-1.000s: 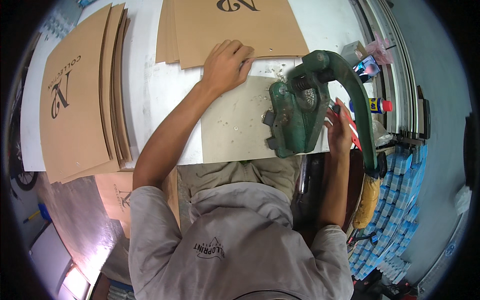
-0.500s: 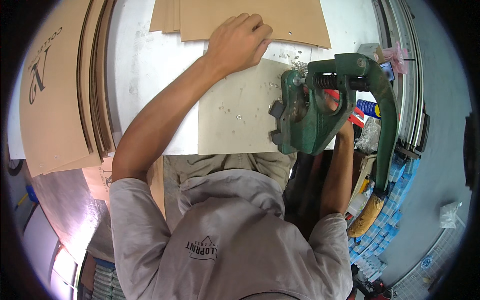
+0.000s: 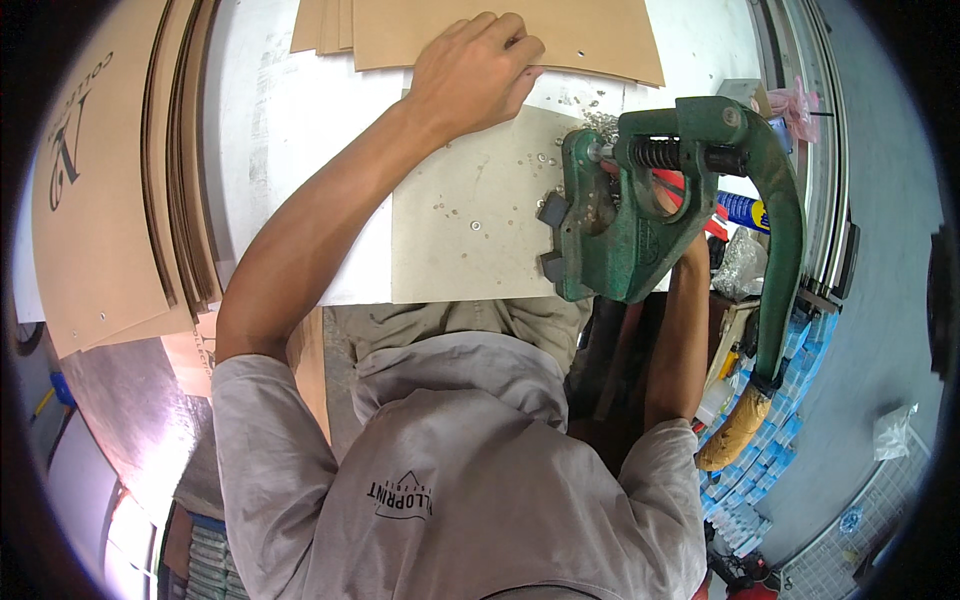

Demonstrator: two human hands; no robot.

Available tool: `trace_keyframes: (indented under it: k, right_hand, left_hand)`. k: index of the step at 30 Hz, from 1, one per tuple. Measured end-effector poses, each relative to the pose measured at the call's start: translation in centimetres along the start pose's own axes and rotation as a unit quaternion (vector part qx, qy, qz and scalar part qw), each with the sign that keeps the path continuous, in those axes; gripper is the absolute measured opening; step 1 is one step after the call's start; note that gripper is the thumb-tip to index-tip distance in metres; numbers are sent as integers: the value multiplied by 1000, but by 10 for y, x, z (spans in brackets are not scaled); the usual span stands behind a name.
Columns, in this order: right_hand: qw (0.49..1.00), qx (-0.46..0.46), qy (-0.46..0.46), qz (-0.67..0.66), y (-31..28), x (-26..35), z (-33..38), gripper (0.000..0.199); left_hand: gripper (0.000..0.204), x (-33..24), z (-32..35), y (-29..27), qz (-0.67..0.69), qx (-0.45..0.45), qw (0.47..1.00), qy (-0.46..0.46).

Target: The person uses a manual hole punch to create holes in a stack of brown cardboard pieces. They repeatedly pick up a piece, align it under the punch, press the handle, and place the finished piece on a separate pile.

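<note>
My left hand point(image 3: 480, 70) is at the near edge of a stack of flat brown paper bags point(image 3: 610, 40). Its fingers are curled over the top bag, and the thumb sits by that edge. A small punched hole shows in the bag to the right of the hand. To the right stands a green hand-lever eyelet press point(image 3: 630, 240) with a spring and a long lever. Behind its frame is my right hand point(image 3: 666, 200), beside something red; its fingers are mostly hidden. Small metal eyelets point(image 3: 600, 122) lie scattered beside the press, and a single eyelet point(image 3: 476, 226) rests on the grey-beige board point(image 3: 440, 265).
More brown printed bags point(image 3: 100, 220) stand stacked at the left. Past the press are a blue spray can point(image 3: 742, 212), a clear plastic bag point(image 3: 740, 265) and pink plastic wrap point(image 3: 795, 105). The lever's yellow-wrapped handle point(image 3: 735, 430) hangs beyond the table's near edge.
The whole view has shifted slightly. My left hand and the bag stack appear a little higher in the picture, with the hand still on the same edge. The press lever looks unmoved.
</note>
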State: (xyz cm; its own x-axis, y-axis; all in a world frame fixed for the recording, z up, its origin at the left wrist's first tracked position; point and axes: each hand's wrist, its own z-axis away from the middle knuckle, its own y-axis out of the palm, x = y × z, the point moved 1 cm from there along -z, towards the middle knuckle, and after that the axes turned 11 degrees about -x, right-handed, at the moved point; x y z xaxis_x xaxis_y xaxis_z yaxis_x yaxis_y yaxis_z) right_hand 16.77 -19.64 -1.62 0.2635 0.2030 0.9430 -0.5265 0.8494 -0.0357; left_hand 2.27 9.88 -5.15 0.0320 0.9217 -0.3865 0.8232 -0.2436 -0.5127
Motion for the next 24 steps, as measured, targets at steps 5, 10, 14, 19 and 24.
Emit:
trace_keyframes:
  k: [5, 10, 14, 19, 24]
  right_hand:
    - [1000, 2, 1, 3, 1, 3, -1, 49]
    - [1000, -1, -1, 5, 0, 4, -1, 49]
    - [1000, -4, -1, 6, -1, 4, -2, 49]
    - [1000, -7, -1, -1, 0, 1, -5, 49]
    - [1000, -9, -2, -5, 0, 1, -5, 49]
  left_hand:
    - [15, 1, 1, 1, -3, -5, 1000, 3]
    - [15, -1, -2, -3, 8, -3, 1000, 11]
    - [15, -4, -7, -7, 20, 22, 1000, -10]
    - [15, -6, -8, -8, 26, 24, 999, -19]
    - [15, -7, -11, -7, 29, 24, 999, -21]
